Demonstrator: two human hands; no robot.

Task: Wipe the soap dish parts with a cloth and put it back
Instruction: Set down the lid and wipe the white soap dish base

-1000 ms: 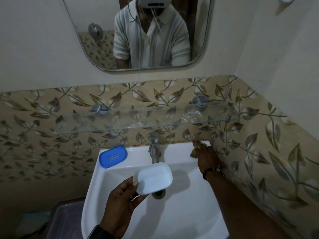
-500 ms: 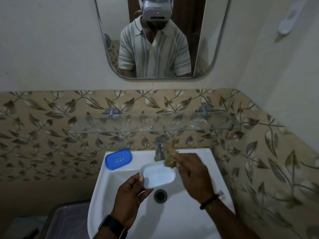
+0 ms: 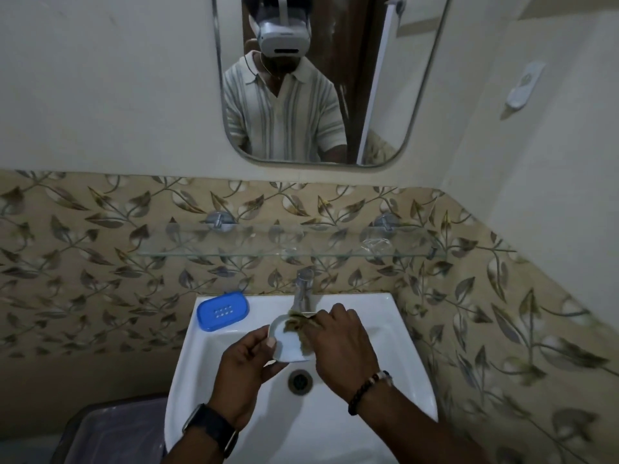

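My left hand [image 3: 246,365] grips the white soap dish base [image 3: 288,346] by its left edge, over the white sink [image 3: 385,329]. My right hand [image 3: 338,343] presses a brownish cloth [image 3: 298,324] into the base and covers its right side. The blue slotted soap dish part [image 3: 222,310] lies flat on the sink's back left corner, apart from both hands.
A chrome tap [image 3: 303,289] stands at the sink's back, just behind the cloth. The drain [image 3: 300,381] lies below my hands. A glass shelf [image 3: 291,244] runs along the leaf-patterned tiles, under a mirror [image 3: 318,78]. A dark bin [image 3: 110,430] sits at lower left.
My right hand picked the cloth up from the sink's back right corner and brought it onto the white base. The left hand kept holding the base, now lower and nearer the drain.
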